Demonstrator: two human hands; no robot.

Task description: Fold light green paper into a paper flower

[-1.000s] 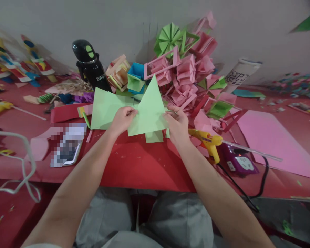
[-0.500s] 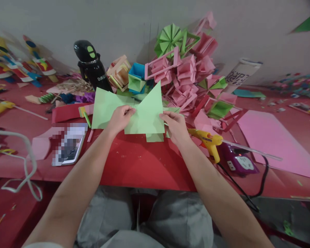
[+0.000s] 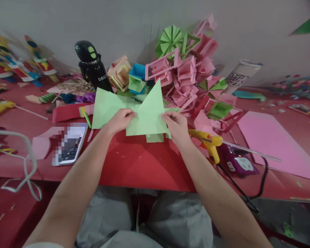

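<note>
Pinching pale green paper point(image 3: 148, 120) from both sides: left hand point(image 3: 119, 121) grips the left edge, right hand point(image 3: 177, 125) the right, thumb and fingers each. Paper sits peak-up over the red table point(image 3: 144, 162), overlapping a wider green sheet point(image 3: 107, 108). Yellow glue gun point(image 3: 211, 141) just right of right hand, phone point(image 3: 74, 144) farther left, black bottle point(image 3: 94, 69) and pink paper models point(image 3: 186, 70) behind.

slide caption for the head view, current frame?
Left hand and right hand hold a pointed green paper sheet at a red table, before pink folded-paper models.
</note>
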